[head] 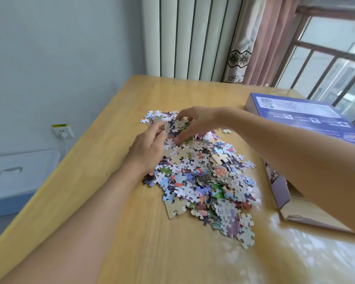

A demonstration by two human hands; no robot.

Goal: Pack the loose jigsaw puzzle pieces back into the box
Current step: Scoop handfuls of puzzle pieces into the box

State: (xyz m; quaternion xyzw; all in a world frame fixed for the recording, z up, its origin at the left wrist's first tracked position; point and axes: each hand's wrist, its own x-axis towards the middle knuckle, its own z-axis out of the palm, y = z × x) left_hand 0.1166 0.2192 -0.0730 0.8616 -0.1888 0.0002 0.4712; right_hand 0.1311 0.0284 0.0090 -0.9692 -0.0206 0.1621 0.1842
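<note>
A heap of loose jigsaw puzzle pieces [205, 181] lies in the middle of the wooden table [119, 232]. My left hand [150, 146] sits at the heap's far left edge, fingers curled round a few pieces. My right hand [195, 123] reaches over from the right and pinches pieces at the heap's far end, close to the left hand. The open purple box [283, 193] stands at the right, partly hidden by my right forearm. Its lid [303, 117] lies face down at the far right.
A white radiator [189, 37] and a curtain [260, 42] stand behind the table, with a barred window [332, 64] at the right. On the left wall is a socket with a plug [63, 133]; a white and blue bin [19, 177] stands below.
</note>
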